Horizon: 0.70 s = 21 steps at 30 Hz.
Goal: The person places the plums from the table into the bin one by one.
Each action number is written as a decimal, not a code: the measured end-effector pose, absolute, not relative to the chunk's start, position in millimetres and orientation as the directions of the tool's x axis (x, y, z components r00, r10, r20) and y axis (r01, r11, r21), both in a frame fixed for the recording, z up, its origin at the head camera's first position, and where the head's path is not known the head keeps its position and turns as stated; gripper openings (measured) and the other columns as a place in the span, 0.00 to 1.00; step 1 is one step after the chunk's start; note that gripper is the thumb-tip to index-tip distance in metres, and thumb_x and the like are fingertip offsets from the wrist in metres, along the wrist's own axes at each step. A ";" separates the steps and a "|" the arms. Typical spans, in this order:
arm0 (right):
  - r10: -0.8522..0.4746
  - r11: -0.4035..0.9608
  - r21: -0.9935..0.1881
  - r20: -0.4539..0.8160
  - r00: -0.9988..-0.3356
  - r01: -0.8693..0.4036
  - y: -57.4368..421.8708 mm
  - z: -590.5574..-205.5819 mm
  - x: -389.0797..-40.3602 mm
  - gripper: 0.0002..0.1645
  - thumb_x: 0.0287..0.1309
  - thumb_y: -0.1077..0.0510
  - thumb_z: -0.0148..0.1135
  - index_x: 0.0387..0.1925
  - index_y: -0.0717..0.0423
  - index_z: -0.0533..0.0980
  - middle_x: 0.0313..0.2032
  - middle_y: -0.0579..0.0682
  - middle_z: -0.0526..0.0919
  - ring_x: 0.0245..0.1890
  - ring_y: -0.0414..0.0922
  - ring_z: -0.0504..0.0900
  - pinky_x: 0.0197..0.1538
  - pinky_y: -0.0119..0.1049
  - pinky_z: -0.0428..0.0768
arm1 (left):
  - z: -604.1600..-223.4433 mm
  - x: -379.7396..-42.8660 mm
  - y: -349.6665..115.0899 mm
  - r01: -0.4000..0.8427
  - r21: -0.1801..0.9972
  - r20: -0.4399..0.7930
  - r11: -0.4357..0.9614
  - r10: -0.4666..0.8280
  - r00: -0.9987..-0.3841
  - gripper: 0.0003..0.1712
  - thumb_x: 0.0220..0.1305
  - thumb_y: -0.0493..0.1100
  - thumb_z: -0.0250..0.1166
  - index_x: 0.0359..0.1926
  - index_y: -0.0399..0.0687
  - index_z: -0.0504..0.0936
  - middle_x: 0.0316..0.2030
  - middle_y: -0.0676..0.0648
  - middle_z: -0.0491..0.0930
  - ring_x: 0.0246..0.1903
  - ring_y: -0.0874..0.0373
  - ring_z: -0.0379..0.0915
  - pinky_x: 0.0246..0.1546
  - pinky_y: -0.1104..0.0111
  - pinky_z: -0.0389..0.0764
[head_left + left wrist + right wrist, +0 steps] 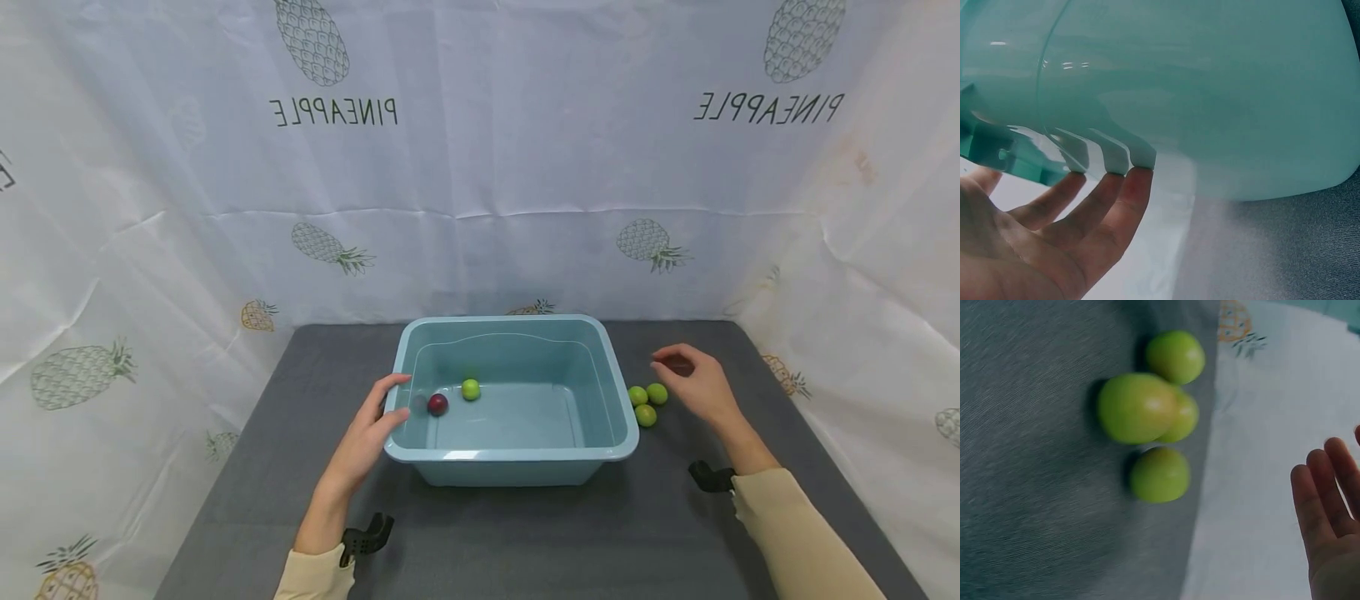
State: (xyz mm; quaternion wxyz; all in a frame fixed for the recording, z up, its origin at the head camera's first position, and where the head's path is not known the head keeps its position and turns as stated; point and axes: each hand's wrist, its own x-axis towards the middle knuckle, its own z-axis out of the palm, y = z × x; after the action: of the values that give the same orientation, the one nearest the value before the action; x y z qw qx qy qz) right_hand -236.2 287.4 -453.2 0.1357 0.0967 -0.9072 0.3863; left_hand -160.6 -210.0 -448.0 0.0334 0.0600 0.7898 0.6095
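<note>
A light blue plastic basin [510, 471] stands on the dark table. My left hand [363, 442] grips its left rim, thumb over the edge; in the left wrist view, fingertips [1140, 178] touch the outer wall. Inside lie a dark red round fruit [438, 404] and a green round fruit [470, 389]. My right hand [697, 383] hovers right of the basin, fingers gently bent, with no fruit visible in its grasp. Beside it, small green fruits [646, 416] cluster against the basin's right side. The right wrist view shows several green fruits [1160, 475], one overlapping another, near straight fingers [1316, 506].
A dark grey cloth [517, 542] covers the table. White pineapple-print curtains [487, 167] hang behind and along both sides. Each wrist carries a black camera mount, such as the left mount [367, 535].
</note>
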 end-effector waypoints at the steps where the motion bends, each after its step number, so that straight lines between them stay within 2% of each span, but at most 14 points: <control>1: -0.067 0.685 -0.677 0.311 -0.948 -0.270 289.6 -455.7 -236.8 0.16 0.70 0.56 0.62 0.51 0.64 0.80 0.46 0.61 0.84 0.44 0.38 0.78 0.46 0.23 0.72 | -448.1 -160.6 -210.0 0.053 0.967 0.019 0.250 0.135 -0.991 0.26 0.77 0.42 0.53 0.72 0.56 0.63 0.77 0.41 0.49 0.71 0.37 0.56 0.61 0.39 0.63; 6: -0.046 0.693 -0.684 0.273 -0.961 -0.228 299.0 -468.7 -241.5 0.18 0.71 0.55 0.62 0.52 0.65 0.78 0.49 0.63 0.83 0.49 0.57 0.80 0.48 0.26 0.72 | -448.8 -160.3 -210.7 0.051 0.967 0.017 0.249 0.134 -0.991 0.26 0.77 0.42 0.53 0.72 0.55 0.63 0.77 0.41 0.50 0.70 0.38 0.57 0.61 0.42 0.65; 8: -0.035 0.693 -0.689 0.261 -0.965 -0.212 302.1 -474.1 -244.1 0.18 0.71 0.55 0.61 0.53 0.66 0.78 0.49 0.64 0.82 0.51 0.59 0.79 0.50 0.30 0.72 | -449.3 -160.2 -210.9 0.052 0.967 0.018 0.251 0.133 -0.991 0.26 0.77 0.42 0.53 0.72 0.55 0.63 0.77 0.41 0.50 0.70 0.38 0.57 0.60 0.42 0.65; 15: -0.013 0.691 -0.710 0.175 -0.985 -0.135 308.7 -491.1 -250.7 0.23 0.72 0.53 0.60 0.57 0.69 0.74 0.53 0.69 0.79 0.53 0.65 0.77 0.54 0.58 0.74 | -450.2 -160.4 -211.5 0.053 0.967 0.020 0.248 0.133 -0.991 0.26 0.77 0.42 0.53 0.72 0.56 0.63 0.77 0.41 0.50 0.70 0.39 0.56 0.60 0.42 0.65; 21: -0.009 0.693 -0.717 0.101 -0.995 -0.079 310.9 -501.9 -254.5 0.28 0.72 0.51 0.60 0.60 0.70 0.72 0.56 0.71 0.76 0.56 0.66 0.75 0.54 0.61 0.74 | -449.0 -160.8 -211.2 0.053 0.968 0.020 0.246 0.135 -0.991 0.26 0.77 0.42 0.53 0.72 0.55 0.63 0.77 0.40 0.50 0.70 0.38 0.57 0.61 0.42 0.64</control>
State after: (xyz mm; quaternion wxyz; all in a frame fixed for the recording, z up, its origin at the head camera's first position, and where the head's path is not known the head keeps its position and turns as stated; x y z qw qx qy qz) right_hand -254.5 310.9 -501.9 0.0449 0.0240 -0.9189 0.3912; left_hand -160.8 -211.2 -449.0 0.0334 0.0596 0.7886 0.6111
